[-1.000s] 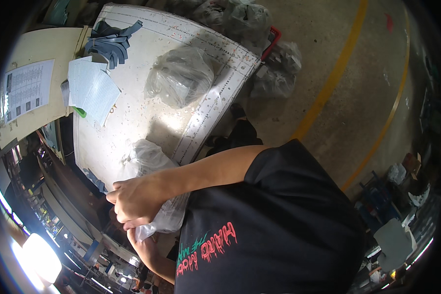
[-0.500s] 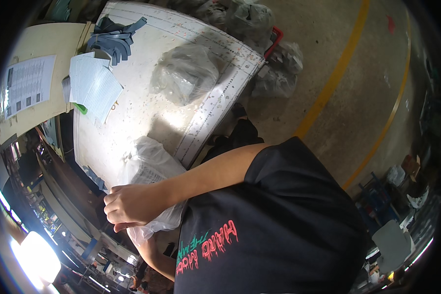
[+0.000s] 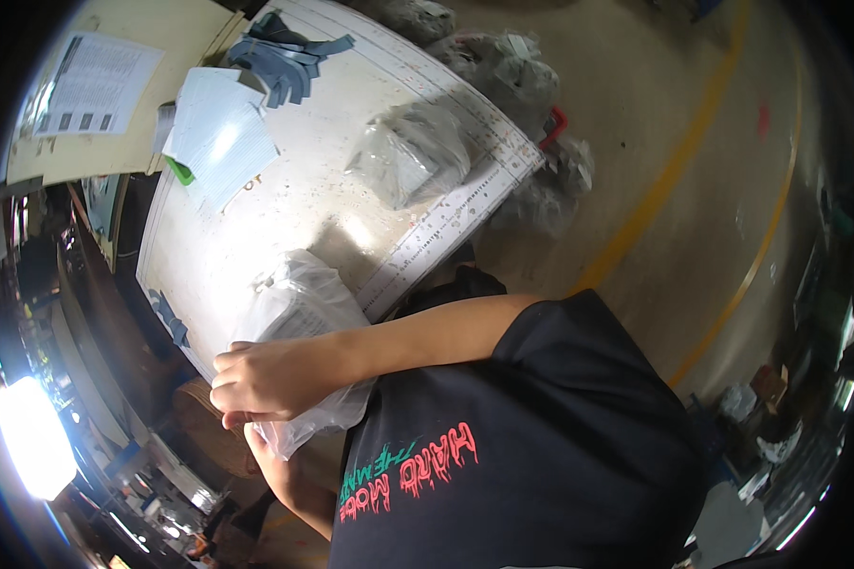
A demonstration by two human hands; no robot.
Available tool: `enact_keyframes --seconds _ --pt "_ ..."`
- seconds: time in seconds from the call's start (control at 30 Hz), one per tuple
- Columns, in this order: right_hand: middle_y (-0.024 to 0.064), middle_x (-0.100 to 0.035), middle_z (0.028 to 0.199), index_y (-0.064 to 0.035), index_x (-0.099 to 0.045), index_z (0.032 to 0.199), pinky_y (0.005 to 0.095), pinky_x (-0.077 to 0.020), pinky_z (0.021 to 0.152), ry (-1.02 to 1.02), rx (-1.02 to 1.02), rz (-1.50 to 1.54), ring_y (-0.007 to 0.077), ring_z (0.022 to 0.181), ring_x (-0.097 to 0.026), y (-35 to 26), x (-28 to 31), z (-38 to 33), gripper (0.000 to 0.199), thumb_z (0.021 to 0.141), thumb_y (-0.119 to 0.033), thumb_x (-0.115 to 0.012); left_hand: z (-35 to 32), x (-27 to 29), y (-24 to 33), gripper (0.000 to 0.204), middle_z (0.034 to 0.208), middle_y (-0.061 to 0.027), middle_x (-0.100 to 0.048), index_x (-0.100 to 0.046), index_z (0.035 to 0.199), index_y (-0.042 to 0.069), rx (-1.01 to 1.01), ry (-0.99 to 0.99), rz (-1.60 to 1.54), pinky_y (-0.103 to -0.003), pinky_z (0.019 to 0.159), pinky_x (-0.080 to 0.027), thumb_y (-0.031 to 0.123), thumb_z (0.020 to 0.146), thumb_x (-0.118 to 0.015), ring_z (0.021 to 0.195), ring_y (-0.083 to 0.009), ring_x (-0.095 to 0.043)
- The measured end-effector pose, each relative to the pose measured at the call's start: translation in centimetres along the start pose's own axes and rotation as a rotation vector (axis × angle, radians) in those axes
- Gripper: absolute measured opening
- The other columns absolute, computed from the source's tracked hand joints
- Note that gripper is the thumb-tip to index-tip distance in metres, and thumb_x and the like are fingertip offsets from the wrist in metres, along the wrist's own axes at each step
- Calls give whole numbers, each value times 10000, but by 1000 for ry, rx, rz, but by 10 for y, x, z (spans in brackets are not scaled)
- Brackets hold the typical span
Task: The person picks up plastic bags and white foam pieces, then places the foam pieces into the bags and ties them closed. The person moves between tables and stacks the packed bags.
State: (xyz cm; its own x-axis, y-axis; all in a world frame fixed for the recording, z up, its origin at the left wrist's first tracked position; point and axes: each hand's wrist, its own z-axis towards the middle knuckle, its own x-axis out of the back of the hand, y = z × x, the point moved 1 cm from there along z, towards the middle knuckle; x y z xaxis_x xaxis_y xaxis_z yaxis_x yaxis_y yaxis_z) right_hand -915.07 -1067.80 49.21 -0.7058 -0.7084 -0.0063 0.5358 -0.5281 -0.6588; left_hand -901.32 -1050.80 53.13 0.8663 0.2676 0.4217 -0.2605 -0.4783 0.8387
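Observation:
A translucent plastic bag rests at the near edge of the white table, with something pale and faintly lined inside. My right hand reaches across my body and is closed on the bag's near side, fingers curled. Loose film hangs below that hand. My left forearm comes up from below, and my left hand is at the bag's lower edge. Most of the left hand, including its fingers, is hidden behind my right hand and the film.
On the white table lie another filled plastic bag, grey-blue strips, white lined sheets and a small grey strip piece. Several bagged goods stand beyond the table. A printed sheet is on a cream panel at left.
My view has shifted, so the table and its contents appear farther right. My right hand stays closed on the plastic bag, and the left remains mostly hidden beneath it.

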Motion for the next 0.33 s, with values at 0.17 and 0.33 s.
enact_keyframes --seconds 0.17,0.33 --pt "146 -640 919 -39 -626 898 463 -496 863 -36 -173 -109 341 930 -621 -1 8 -1 280 951 -311 -672 12 -39 -5 229 1008 -41 -649 -631 1144 -16 -129 191 -537 -266 807 -491 161 1000 -660 945 -109 -617" --pt "202 -627 1101 -14 -685 1107 460 -503 966 -159 -190 -176 357 1036 -635 10 -7 -5 384 866 -304 -760 26 -22 -36 356 1176 -112 -699 -636 1240 -66 -249 124 -651 -260 991 -467 148 963 -699 1128 -152 -635"
